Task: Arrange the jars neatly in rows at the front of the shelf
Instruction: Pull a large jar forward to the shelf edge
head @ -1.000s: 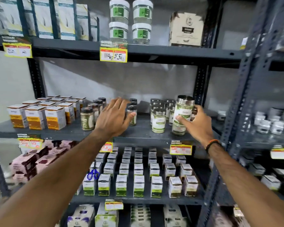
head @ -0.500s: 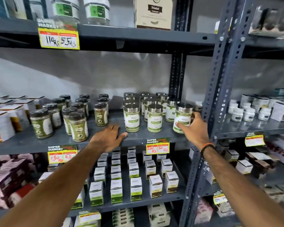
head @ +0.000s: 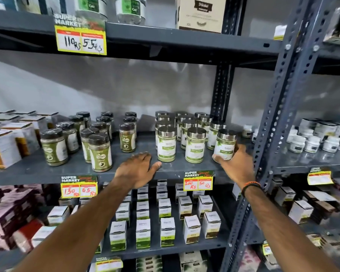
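Silver-lidded jars with green and white labels stand in three rows on the grey middle shelf. Two front jars stand near the shelf edge. My right hand grips the rightmost front jar, which tilts slightly, at the shelf's right end. My left hand lies flat, fingers spread, on the shelf edge left of the silver-lidded jars. Dark-lidded jars of green powder stand in uneven rows further left.
A perforated steel upright stands just right of my right hand. Price tags hang on the shelf edge. White and orange boxes fill the shelf's left end. Small white boxes line the shelf below; small white tubs sit on the neighbouring rack.
My left hand dropped from the dark-lidded jars onto the shelf edge. The right hand lowered its jar onto the shelf's front right. The camera swung right and closer.
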